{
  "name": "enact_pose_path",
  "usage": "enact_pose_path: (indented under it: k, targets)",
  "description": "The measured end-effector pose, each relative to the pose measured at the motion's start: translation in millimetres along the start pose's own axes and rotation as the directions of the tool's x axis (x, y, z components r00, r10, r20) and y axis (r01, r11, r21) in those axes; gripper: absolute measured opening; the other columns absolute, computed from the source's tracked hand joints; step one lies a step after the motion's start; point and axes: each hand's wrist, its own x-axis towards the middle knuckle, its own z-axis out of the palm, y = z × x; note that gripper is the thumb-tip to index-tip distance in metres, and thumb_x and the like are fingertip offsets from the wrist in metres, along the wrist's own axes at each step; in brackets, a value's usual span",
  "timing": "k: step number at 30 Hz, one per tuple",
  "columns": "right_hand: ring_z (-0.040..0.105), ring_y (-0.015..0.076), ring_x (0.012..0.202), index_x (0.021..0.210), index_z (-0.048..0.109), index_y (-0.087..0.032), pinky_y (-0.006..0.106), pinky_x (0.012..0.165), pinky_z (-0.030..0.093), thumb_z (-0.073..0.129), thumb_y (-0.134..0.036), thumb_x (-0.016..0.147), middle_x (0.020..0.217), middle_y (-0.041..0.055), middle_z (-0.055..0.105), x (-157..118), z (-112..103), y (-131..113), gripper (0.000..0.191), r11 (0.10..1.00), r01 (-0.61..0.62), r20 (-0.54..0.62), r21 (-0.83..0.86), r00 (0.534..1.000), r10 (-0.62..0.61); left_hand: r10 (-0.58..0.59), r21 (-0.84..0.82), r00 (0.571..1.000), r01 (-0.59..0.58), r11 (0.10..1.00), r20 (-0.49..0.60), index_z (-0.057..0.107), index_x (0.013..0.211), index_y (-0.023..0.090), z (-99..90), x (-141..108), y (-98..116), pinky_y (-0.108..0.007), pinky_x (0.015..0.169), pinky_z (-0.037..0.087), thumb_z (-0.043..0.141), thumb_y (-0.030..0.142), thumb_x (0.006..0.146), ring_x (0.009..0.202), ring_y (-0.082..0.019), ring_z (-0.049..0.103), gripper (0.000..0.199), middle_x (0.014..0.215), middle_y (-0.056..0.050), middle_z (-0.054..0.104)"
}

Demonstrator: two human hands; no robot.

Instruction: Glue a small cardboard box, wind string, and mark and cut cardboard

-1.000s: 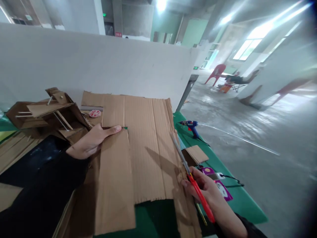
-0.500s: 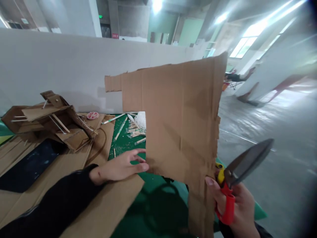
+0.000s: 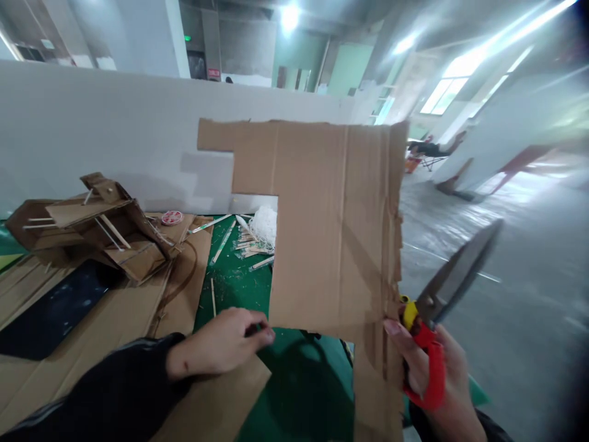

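A large cut piece of brown cardboard [image 3: 317, 233] stands upright in front of me, with a stepped left edge and a ragged right edge. My right hand [image 3: 442, 374] grips its lower right side, thumb on the front face. That same hand also holds scissors [image 3: 435, 344] with red and yellow handles, blades pointing up and right. At the lower left corner of the cardboard is my left hand [image 3: 225, 344], its fingers curled in toward the thumb. Whether anything is pinched there is hidden.
Left on the table stands a cardboard construction [image 3: 110, 227] with sticks, beside a dark flat panel [image 3: 55, 313]. Wrapped sticks [image 3: 248, 245], a white string bundle [image 3: 264, 227] and a red-and-white roll [image 3: 172, 218] lie behind. A white partition [image 3: 115, 123] rises at the back.
The cardboard has tilted so its top edge is level and lower on the right. My left fingers have curled in from a spread pose. The scissors have swung slightly upward.
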Motion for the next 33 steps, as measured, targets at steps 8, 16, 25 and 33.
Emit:
enact_pose_path:
  k: [8,16,25,33]
  targets:
    - [0.055,0.0147,0.062,0.087,0.060,-0.022,0.022,0.054,0.048,0.077,-0.041,0.071,0.072,-0.0007,0.060,-2,26,19,0.030,0.981,-0.180,0.297,0.066,0.943,0.153,-0.054,-0.080,0.683,-0.007,0.997,-0.729,0.066,0.085,0.020,-63.1,-11,-14,-0.025,0.061,0.041,0.045,0.051,0.091,0.064,-0.017,0.056,0.037,0.066,0.002,0.059]
    - [0.054,0.0164,0.068,0.082,0.055,-0.018,0.025,0.060,0.048,0.069,-0.044,0.077,0.074,0.0001,0.058,-19,55,37,0.030,0.973,-0.218,0.490,-0.072,0.842,0.225,0.016,-0.023,0.642,-0.053,0.998,-0.767,0.064,0.089,0.017,-47.7,61,-36,-0.028,0.068,0.048,0.041,0.050,0.094,0.072,-0.019,0.066,0.041,0.077,-0.004,0.069]
    - [0.058,0.0200,0.072,0.090,0.054,-0.020,0.028,0.066,0.046,0.054,-0.031,0.082,0.081,0.0026,0.065,-23,53,49,0.014,0.904,-0.031,0.408,-0.427,0.885,0.223,0.233,0.264,0.687,-0.062,0.963,-0.688,0.057,0.120,0.021,-27.8,49,-35,-0.048,0.111,0.030,0.057,0.050,0.087,0.129,-0.029,0.045,0.044,0.132,-0.012,0.056]
    - [0.063,0.0217,0.078,0.095,0.056,-0.019,0.029,0.070,0.048,0.054,-0.033,0.082,0.088,0.0057,0.068,-27,55,53,0.020,0.886,0.040,0.419,-0.462,0.890,0.178,0.167,0.536,0.980,-0.086,0.840,-0.104,0.024,0.151,0.028,30.2,-32,-49,-0.063,0.110,0.029,0.064,0.079,0.060,0.147,-0.043,0.002,0.112,0.163,-0.009,0.009]
